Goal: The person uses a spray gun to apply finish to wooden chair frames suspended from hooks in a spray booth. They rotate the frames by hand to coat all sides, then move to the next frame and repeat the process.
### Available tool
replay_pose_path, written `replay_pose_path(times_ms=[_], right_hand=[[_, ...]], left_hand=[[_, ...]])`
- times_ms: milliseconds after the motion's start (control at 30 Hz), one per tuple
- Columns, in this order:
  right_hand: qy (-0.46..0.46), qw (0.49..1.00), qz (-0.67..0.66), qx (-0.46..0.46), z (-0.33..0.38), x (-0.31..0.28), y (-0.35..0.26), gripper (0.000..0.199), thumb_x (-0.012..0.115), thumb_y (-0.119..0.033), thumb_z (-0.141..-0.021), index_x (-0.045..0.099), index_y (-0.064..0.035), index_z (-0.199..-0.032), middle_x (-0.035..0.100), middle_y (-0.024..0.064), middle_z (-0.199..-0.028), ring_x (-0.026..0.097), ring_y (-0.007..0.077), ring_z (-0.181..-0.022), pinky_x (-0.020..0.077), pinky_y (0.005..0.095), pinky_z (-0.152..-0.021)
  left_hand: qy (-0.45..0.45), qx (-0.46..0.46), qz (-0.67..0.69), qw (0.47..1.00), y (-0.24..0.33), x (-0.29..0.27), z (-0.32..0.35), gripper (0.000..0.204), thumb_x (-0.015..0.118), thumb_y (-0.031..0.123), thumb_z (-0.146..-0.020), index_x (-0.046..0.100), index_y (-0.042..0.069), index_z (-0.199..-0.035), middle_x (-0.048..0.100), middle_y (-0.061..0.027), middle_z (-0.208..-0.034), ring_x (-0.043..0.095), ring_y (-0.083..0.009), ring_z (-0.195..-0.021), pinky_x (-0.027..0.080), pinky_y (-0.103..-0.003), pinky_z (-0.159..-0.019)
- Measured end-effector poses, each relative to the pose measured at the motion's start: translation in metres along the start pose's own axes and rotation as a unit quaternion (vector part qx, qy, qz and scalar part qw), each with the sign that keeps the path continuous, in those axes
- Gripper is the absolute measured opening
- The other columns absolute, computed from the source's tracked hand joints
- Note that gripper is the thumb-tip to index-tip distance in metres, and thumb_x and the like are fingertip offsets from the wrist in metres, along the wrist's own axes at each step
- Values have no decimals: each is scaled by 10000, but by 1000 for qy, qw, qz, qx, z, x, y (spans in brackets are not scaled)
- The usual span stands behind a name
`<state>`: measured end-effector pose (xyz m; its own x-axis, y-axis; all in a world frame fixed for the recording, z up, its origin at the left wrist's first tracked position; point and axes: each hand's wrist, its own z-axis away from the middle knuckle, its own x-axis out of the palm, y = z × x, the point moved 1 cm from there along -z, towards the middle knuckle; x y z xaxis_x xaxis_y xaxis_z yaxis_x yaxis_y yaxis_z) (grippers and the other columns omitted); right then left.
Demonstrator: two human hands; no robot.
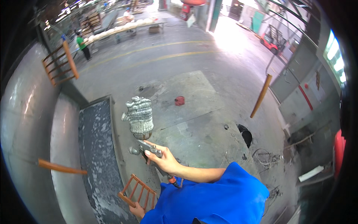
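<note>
currently, my right hand is wrapped round a silver metal spray gun, thumb along its side; can't tell whether the trigger is pulled. my left hand, nearer my body, has its fingers clamped on the lower rail of a reddish-brown, ladder-shaped wooden frame. so the frame sits just above my left fingers, below the gun.

step, as i read it: spraying, frame in one hand, gun in the other. the nozzle points left of the frame, so the next move likely calls for bringing frame and nozzle face to face, left grip steady.

a grey-and-white knitted glove stands on the gun's top end, just beyond my right fingers; bulky, may get in the way when tilting.

edges: left of both hands, the rim of a long dark tray with whitish foam, then a curved grey metal wall. a brown wooden bar hangs over there, a swing hazard. the widest room seems right of and beyond my right fingers, over the grey floor, though a crumpled red thing lies there.
</note>
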<state>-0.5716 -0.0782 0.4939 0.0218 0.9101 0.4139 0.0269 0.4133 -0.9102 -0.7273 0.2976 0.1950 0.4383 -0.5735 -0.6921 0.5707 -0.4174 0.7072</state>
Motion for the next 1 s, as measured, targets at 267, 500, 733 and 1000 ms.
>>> replay_pose_path(times_ms=[267,500,733,1000], right_hand=[[52,996,75,-9,-5,-5,22,519,586,-269,-1082,470,-108,-1562,692,15,-1079,596,82,-951,542,281,-777],[141,972,172,-73,-27,-24,67,489,625,-243,-1058,537,-68,-1506,725,78,-1162,657,118,-986,573,303,-812],[244,958,129,-77,-37,-35,134,478,631,-179,-1047,540,-72,-1503,725,77,-1157,670,122,-1014,580,298,-784],[329,926,109,-147,-55,-31,182,460,622,-136,-1043,542,4,-1474,721,125,-1151,698,184,-1037,604,294,-756]], left_hand=[[-80,264,119,954,181,23,-136,133,565,56,-986,586,-49,-1064,624,-122,-853,620,-205,-611,481,-385,-521],[-234,395,453,764,444,23,-203,128,552,109,-1063,502,35,-971,485,-13,-699,440,-63,-461,368,-248,-396],[-437,232,626,603,664,143,-192,140,625,181,-983,556,92,-1066,394,28,-677,406,-79,-519,386,-260,-432],[-661,91,616,418,823,293,-78,208,637,219,-845,489,134,-965,406,-10,-626,436,-142,-478,424,-308,-464]])
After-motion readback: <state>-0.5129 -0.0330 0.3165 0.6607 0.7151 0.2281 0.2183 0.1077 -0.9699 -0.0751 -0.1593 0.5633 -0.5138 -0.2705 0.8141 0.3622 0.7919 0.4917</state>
